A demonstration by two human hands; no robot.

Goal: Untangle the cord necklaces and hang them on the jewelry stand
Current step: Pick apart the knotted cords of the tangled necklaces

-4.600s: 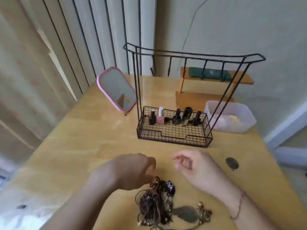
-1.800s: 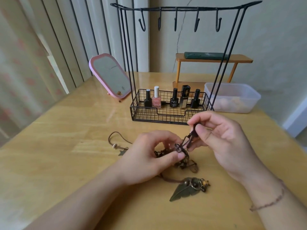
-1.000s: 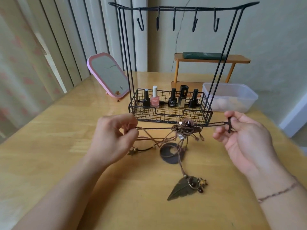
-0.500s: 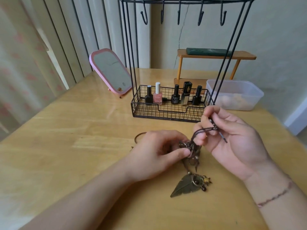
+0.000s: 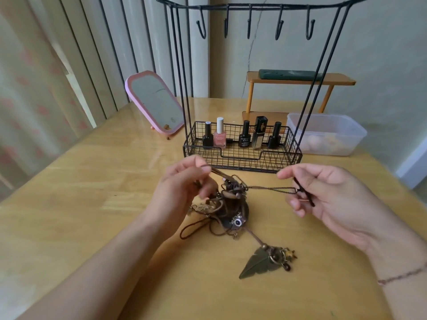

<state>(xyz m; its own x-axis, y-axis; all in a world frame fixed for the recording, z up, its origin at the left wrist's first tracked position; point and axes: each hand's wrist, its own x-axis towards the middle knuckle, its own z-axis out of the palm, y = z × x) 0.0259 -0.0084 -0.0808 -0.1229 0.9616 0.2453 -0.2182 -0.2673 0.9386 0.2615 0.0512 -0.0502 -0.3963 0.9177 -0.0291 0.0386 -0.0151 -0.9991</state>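
You are looking at brown cords [image 5: 231, 199], a bronze leaf [image 5: 256, 264], a black wire stand [image 5: 242, 155], a pink-framed mirror [image 5: 153, 103] and a pale wood-grain counter [image 5: 80, 192].

1 view only, head-worn wide-angle. The wooden table [image 5: 69, 204] is seen from above its near edge, facing forward and down. Both forearms enter from the bottom; the jewelry stand [image 5: 242, 153] is framed mid-distance, the wall behind. Edges are bowed by lens distortion.
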